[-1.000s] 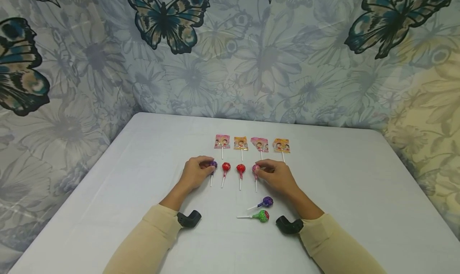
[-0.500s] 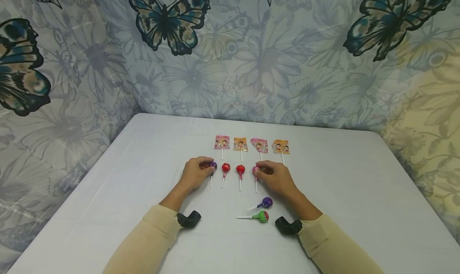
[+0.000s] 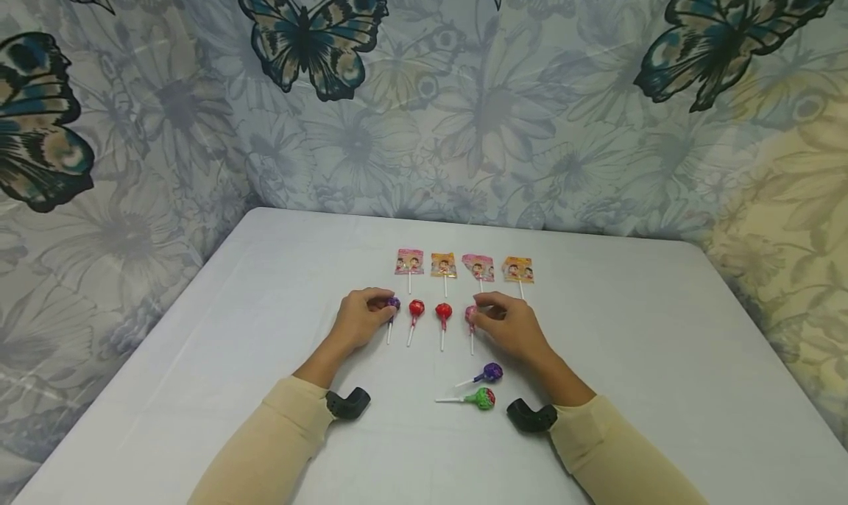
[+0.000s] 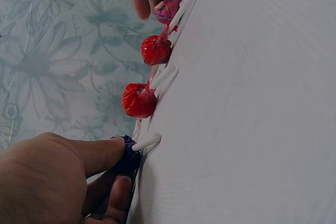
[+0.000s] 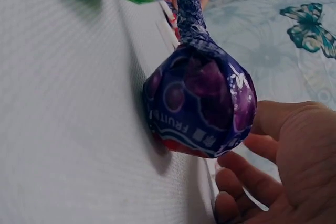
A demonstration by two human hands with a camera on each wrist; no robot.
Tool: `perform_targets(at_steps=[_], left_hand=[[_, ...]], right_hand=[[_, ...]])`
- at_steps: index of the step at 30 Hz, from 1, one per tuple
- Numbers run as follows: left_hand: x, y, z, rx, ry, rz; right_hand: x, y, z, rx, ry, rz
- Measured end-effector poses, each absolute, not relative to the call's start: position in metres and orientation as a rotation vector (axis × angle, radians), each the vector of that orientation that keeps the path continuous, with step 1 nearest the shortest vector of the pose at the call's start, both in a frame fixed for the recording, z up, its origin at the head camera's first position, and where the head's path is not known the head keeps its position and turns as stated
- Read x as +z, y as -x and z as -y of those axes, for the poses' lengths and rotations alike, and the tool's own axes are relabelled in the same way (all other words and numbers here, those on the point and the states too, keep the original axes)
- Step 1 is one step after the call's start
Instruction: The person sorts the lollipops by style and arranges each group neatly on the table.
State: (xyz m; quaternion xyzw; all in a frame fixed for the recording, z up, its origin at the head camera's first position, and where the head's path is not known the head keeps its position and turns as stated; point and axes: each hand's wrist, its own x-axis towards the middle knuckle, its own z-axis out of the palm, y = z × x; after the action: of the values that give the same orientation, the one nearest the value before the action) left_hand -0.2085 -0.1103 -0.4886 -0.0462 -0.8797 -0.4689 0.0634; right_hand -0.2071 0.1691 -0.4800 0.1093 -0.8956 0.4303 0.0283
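My left hand (image 3: 364, 315) pinches the head of a purple lollipop (image 4: 129, 153) between thumb and fingers, at the left end of a row on the white table. Two red lollipops (image 3: 416, 308) lie in the middle of that row, sticks toward me. At its right end, my right hand (image 3: 513, 324) holds a pink lollipop (image 3: 471, 313) by its round head, thumb and forefinger on either side. In the right wrist view, another purple lollipop (image 5: 202, 103) hides part of that hand's grip. This one and a green lollipop (image 3: 482, 398) lie closer to me, sticks pointing left.
Behind the row are several flat-wrapped lollipops, pink (image 3: 409, 261) and orange (image 3: 519, 269), lined up side by side. The white table (image 3: 199, 343) ends at a wall cloth (image 3: 424, 137) printed with butterflies and flowers. Black wrist devices (image 3: 532, 415) sit at both cuffs.
Both hands stay at the same two lollipops, and the other lollipops lie where they were. Only a tiny shift of the right fingers and the head view shows.
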Motion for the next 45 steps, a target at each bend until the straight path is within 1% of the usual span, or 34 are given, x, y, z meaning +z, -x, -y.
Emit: perform_targets(at_steps=[12,23,34,45], left_hand=[[-0.490,0.210,0.110,-1.400,0.155,2.665],[-0.491,0.211,0.112,-1.411,0.139,2.669],[-0.491,0.210,0.112,-1.398,0.145,2.669],[-0.491,0.210,0.111,-1.401,0.160,2.656]], right_hand=[[-0.459,0.190,-0.177,1.323,-0.308,2.687],[-0.436,0.162,-0.187,1.252,-0.426,2.627],[-0.434,0.136,-0.195,1.251,-0.509,2.601],[-0.437,0.124,-0.199,1.258,-0.657,2.565]])
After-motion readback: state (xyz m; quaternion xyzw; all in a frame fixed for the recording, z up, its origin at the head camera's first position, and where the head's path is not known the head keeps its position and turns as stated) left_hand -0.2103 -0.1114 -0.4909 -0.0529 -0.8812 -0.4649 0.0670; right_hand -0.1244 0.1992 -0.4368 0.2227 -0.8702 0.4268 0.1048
